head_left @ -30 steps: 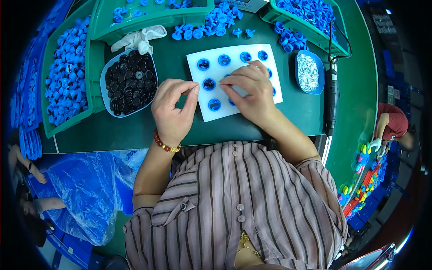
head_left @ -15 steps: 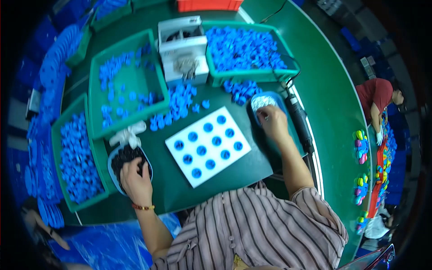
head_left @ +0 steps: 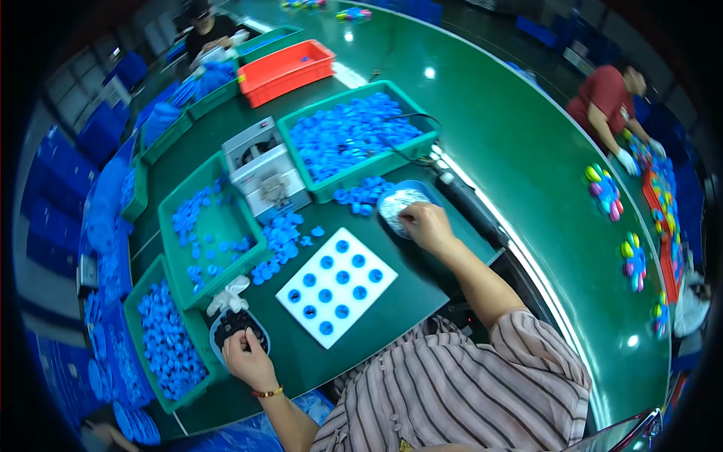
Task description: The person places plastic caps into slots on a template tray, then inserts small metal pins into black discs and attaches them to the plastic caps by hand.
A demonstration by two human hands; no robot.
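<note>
My left hand (head_left: 250, 363) is at a small bowl (head_left: 215, 339) of black parts (head_left: 235, 322), fingertips pinched together over them; whatever is between them is too small to make out. On the other side, my right hand (head_left: 429, 226) reaches into a bowl (head_left: 420, 185) of small silvery parts (head_left: 395, 202). Its fingers are closed in a pinch, and what they grip is hidden. Between the hands lies a white board (head_left: 325, 279) with round blue pieces set in rows. Some of these pieces show dark centres.
Loose blue pieces (head_left: 282, 239) lie beside a grey-white machine (head_left: 263, 177). Green bins (head_left: 260, 248) of blue parts stand left and behind, with a red bin (head_left: 290, 83) farther back. A black cylindrical tool (head_left: 471, 202) lies right. Co-workers (head_left: 602, 98) sit across and at the back.
The camera view has turned and tilted up, showing more of the far table. Both hands stay at their bowls; my right fingers are now lower among the silvery parts.
</note>
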